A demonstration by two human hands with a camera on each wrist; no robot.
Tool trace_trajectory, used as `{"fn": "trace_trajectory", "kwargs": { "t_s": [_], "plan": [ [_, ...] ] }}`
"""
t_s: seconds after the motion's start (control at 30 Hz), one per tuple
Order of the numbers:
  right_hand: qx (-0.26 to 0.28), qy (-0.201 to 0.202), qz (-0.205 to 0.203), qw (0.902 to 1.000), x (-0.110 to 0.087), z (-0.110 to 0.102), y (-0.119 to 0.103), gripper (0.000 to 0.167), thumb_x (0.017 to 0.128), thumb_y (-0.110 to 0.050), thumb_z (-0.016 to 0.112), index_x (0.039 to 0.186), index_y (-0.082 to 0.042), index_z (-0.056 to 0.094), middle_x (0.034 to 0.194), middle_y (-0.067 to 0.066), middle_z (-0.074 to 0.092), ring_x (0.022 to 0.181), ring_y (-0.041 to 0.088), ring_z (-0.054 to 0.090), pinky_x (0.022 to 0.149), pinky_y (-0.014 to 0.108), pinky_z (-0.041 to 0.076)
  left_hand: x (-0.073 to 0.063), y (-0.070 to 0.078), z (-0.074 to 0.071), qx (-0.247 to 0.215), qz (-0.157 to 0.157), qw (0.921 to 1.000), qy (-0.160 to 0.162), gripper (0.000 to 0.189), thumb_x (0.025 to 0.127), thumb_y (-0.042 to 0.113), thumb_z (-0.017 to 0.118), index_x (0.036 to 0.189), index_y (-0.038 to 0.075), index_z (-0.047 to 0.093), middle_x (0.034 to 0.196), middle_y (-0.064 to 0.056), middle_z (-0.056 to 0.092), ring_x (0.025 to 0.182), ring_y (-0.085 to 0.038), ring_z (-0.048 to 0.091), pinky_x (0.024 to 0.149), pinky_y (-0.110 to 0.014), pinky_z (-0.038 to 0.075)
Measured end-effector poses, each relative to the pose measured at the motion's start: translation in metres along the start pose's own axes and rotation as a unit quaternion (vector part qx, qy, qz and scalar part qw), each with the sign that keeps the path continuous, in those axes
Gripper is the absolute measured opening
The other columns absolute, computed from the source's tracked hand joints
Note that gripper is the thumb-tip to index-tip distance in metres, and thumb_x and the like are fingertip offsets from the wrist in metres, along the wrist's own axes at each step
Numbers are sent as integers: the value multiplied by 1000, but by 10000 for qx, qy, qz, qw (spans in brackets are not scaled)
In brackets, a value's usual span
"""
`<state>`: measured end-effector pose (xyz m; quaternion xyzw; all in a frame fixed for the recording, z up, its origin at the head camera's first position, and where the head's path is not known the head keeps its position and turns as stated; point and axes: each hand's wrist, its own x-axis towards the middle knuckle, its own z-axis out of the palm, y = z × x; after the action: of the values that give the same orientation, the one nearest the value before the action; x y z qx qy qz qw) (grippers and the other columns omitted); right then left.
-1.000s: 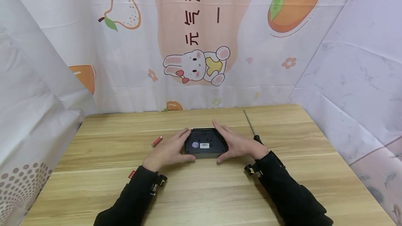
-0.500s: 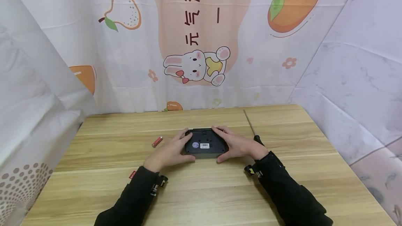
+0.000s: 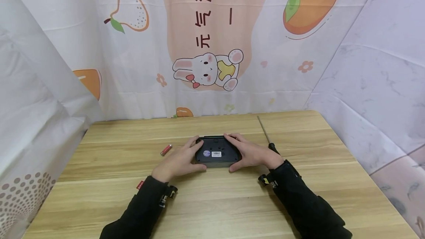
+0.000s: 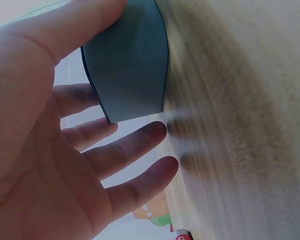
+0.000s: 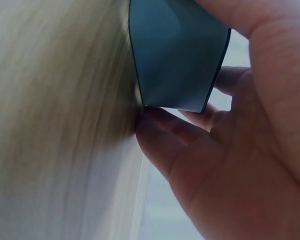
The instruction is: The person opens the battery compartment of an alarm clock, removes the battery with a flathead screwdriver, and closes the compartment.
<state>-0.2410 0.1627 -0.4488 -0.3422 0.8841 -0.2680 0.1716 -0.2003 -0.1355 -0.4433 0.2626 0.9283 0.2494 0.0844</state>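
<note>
A black case (image 3: 217,146) with slanted sides lies on the table between both hands. Its upturned face carries a round purple sticker and a white barcode label. My left hand (image 3: 177,161) holds the left end, thumb along the near side and a fingertip on the upper left edge. In the left wrist view, two of its fingers stand apart from the case's smooth grey-green side (image 4: 127,60). At the right end my right hand (image 3: 254,155) grips the case, thumb in front and fingers at the back edge. Some fingertips are hidden behind it in the right wrist view.
A red battery (image 3: 166,149) lies left of the case, just beyond the left hand. To the right, a screwdriver (image 3: 267,135) points away, its black handle partly covered by the right wrist. A printed curtain (image 3: 139,65) hangs behind the wooden table (image 3: 212,202).
A left fingertip has come onto the case's upper left edge. The raised right fingers have lowered to its back right corner. The case has stayed in place; the last half second shows hardly any movement.
</note>
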Motion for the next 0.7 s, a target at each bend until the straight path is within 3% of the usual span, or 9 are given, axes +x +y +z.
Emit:
{"fn": "trace_trajectory", "kwargs": {
  "t_s": [0.7],
  "plan": [
    [-27, -24, -1, 10000, 0, -1, 0, 115, 80, -44, 86, 164, -14, 13, 163, 11, 17, 141, 28, 34, 109, 46, 37, 0, -1, -1, 67, 31, 10000, 48, 88, 86, 47, 80, 154, 6, 42, 164, -17, 26, 141, -35, 42, 107, -48, 42]
  ]
}}
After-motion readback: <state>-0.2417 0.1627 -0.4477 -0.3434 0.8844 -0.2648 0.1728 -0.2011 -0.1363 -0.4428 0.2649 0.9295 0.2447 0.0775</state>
